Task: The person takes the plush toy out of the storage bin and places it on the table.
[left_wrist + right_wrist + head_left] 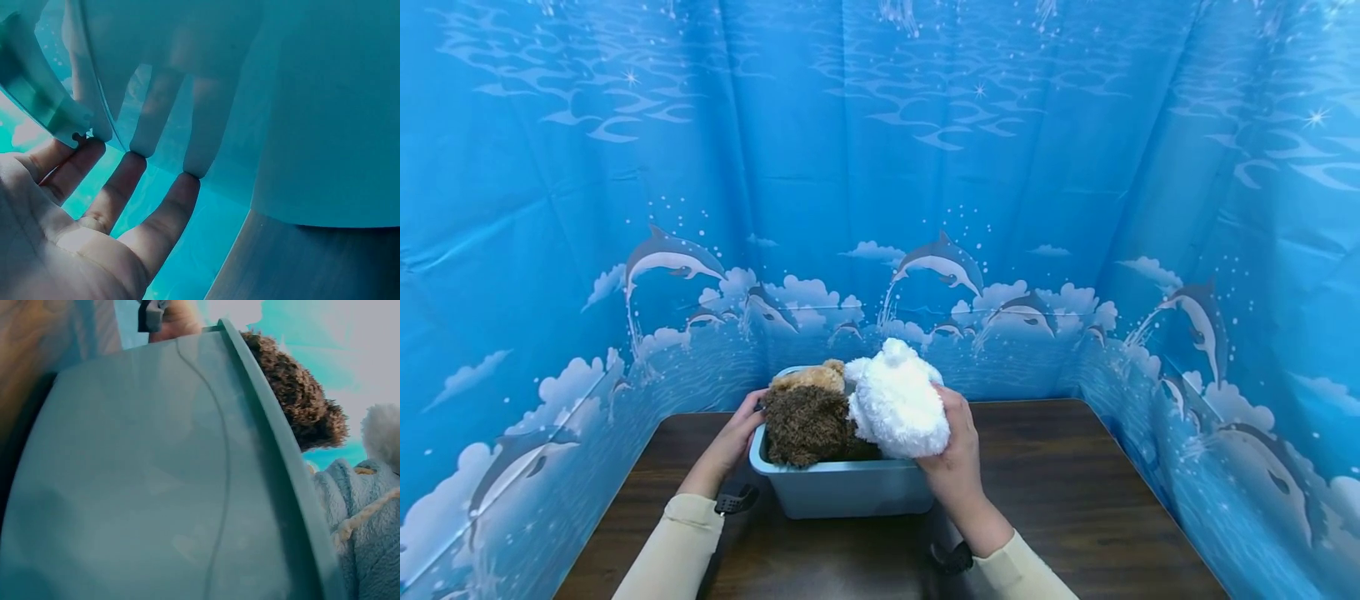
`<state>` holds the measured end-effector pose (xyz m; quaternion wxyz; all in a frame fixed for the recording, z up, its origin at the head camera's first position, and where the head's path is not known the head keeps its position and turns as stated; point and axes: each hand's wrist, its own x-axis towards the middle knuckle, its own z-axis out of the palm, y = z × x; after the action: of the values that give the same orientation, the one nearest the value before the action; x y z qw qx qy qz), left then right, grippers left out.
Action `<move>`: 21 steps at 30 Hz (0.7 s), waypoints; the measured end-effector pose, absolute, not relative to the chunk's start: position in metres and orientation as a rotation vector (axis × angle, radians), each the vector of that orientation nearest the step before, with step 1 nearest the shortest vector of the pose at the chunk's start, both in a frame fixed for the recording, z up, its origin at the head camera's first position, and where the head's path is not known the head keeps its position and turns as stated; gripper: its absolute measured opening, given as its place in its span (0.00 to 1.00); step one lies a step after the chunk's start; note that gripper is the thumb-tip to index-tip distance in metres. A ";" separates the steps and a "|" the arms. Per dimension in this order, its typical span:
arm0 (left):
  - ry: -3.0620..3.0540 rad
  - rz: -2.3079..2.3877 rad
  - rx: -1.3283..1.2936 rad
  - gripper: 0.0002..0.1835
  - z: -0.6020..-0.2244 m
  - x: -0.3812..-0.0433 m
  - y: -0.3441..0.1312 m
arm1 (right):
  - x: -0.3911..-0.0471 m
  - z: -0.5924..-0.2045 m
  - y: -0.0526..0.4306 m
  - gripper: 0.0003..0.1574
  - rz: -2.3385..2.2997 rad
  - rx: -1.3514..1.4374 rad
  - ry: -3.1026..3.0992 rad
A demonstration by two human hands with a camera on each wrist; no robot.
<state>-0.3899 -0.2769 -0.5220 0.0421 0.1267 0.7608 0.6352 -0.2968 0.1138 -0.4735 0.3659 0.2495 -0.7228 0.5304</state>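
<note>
A light blue plastic bin [853, 492] stands on the table, holding a dark brown plush toy [808, 425] and a tan plush toy [820, 377] at its left. Over the bin's right end, my right hand [955, 454] grips a fluffy white plush toy [898, 400] from its right side. In the right wrist view, blue-grey fuzzy cloth [369, 531] with a twisted cord shows beside the rim, below white fur. My left hand [737, 433] is at the bin's left end. In the left wrist view, its extended fingers [165, 219] touch the glossy outer wall with their tips.
Dark wood-grain table [1052, 483] extends on both sides of the bin. A blue curtain [1022, 208] printed with dolphins and clouds hangs behind and around it. Black bands [737, 498] circle both wrists below pale sleeves [673, 542].
</note>
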 end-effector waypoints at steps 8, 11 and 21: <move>2.318 1.947 0.377 0.32 -0.525 -0.388 -0.276 | -0.293 -0.462 0.118 0.42 1.243 0.697 -1.789; 2.309 1.947 0.371 0.32 -0.525 -0.387 -0.276 | -0.291 -0.453 0.121 0.42 1.201 0.698 -1.746; 2.332 1.932 0.365 0.33 -0.523 -0.386 -0.278 | -0.284 -0.415 0.133 0.40 1.221 0.721 -1.620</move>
<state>-0.3858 -0.2777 -0.5233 0.0458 0.1194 0.7638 0.6327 -0.2844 0.1331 -0.4149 0.4745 0.2947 -0.6623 0.4993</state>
